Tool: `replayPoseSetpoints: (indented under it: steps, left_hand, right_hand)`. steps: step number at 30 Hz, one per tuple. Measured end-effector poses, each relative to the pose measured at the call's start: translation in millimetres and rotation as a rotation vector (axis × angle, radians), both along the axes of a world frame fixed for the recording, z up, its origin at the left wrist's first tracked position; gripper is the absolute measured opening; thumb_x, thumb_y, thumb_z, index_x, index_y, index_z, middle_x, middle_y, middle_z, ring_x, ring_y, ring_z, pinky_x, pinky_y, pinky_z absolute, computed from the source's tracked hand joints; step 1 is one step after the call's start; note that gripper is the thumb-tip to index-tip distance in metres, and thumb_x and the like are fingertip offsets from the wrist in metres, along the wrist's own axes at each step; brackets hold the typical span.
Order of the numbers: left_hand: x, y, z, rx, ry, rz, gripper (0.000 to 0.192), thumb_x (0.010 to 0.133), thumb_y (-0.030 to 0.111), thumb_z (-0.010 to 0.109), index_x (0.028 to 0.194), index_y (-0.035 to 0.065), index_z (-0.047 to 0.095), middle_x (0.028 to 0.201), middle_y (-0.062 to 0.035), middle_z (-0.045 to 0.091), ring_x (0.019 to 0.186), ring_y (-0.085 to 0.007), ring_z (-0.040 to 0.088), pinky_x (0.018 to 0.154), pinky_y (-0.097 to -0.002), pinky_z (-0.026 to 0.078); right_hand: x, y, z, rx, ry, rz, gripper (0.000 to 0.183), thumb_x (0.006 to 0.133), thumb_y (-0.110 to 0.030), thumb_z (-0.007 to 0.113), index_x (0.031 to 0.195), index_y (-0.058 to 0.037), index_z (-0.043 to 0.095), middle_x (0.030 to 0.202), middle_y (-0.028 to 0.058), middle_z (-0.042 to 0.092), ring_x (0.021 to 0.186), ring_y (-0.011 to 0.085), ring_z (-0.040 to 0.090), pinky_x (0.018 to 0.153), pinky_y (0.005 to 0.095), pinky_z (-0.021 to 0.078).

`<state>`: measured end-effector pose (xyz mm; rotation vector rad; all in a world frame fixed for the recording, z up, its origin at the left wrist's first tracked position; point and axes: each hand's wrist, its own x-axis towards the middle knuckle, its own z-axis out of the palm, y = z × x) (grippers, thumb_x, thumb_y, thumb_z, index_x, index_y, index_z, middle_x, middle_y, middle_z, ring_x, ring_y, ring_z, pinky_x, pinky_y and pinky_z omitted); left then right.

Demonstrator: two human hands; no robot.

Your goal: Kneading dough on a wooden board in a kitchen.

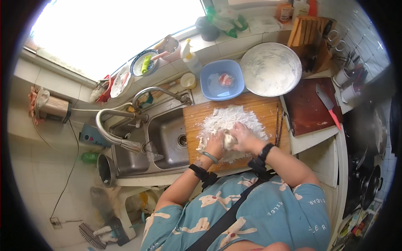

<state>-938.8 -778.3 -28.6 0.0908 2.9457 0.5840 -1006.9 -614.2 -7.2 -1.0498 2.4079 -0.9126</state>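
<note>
A pale lump of dough (230,142) sits between my two hands, low over a wooden cutting board (196,117). My left hand (214,145) grips its left side, with the fingers partly hidden. On the other side my right hand (245,136) wraps around the dough from the right and above. Loose white flour (234,115) is heaped and scattered over the board around both hands. Flour also coats the fingers. A pair of dark chopsticks (278,125) lies along the board's right side, apart from my right hand.
Left of the board is a double stainless sink (165,125) with a curved faucet (157,89). Behind stand a blue plastic basin (207,81) and a floury metal bowl (270,69). A red-handled cleaver (325,98) rests on a dark red board (306,109). The stove (358,157) is far right.
</note>
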Motion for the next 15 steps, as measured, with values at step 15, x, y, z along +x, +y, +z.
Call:
replayPoseSetpoints:
  steps: [15]
  left_hand:
    - [-26.1, -2.6, 0.4, 0.061, -0.108, 0.448, 0.050, 0.070, 0.015, 0.061, 0.111, -0.0050, 0.041, 0.098, -0.0245, 0.054, 0.087, -0.0401, 0.056, 0.075, -0.0420, 0.045]
  right_hand:
    - [-51.3, -38.3, -37.1, 0.021, -0.120, -0.169, 0.047, 0.069, -0.009, 0.057, 0.114, -0.0045, 0.045, 0.104, 0.0213, 0.052, 0.096, 0.0336, 0.053, 0.081, 0.0384, 0.0447]
